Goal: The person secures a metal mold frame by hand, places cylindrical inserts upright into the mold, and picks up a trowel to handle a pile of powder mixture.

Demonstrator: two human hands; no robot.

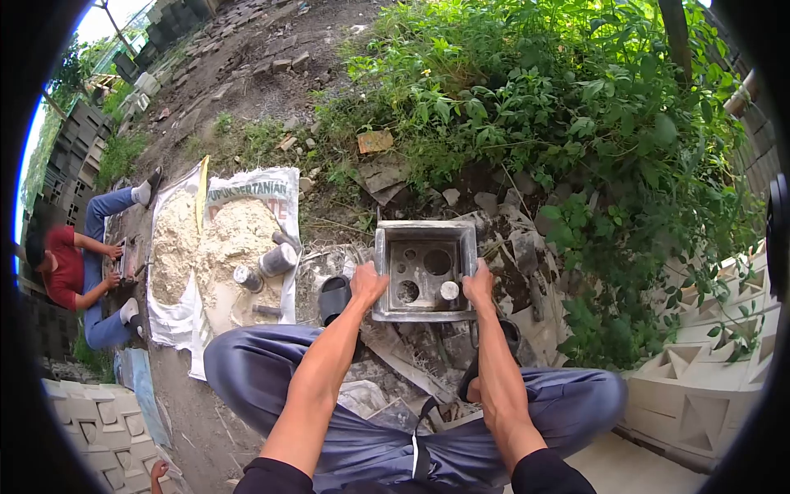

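Observation:
A square grey metal mould [425, 316] rests on the ground between my feet. Its recessed floor has several round holes, and a pale-topped cylinder [448, 291] stands in the lower right of it. My left hand [369, 282] is closed on the mould's left side. On the opposite side, my right hand [477, 286] grips the rim, with its fingers partly hidden. To the left, two grey cylinders [278, 260] of different sizes and a short dark bar [266, 310] lie on a white sack [290, 202] with pale powdery material [239, 230].
Another person [66, 267] sits at far left, hands on a similar mould [125, 262]. Patterned pale blocks [699, 387] are stacked at right, more blocks [103, 420] at lower left. Green plants [510, 107] grow ahead; an orange brick piece [375, 142] lies before them.

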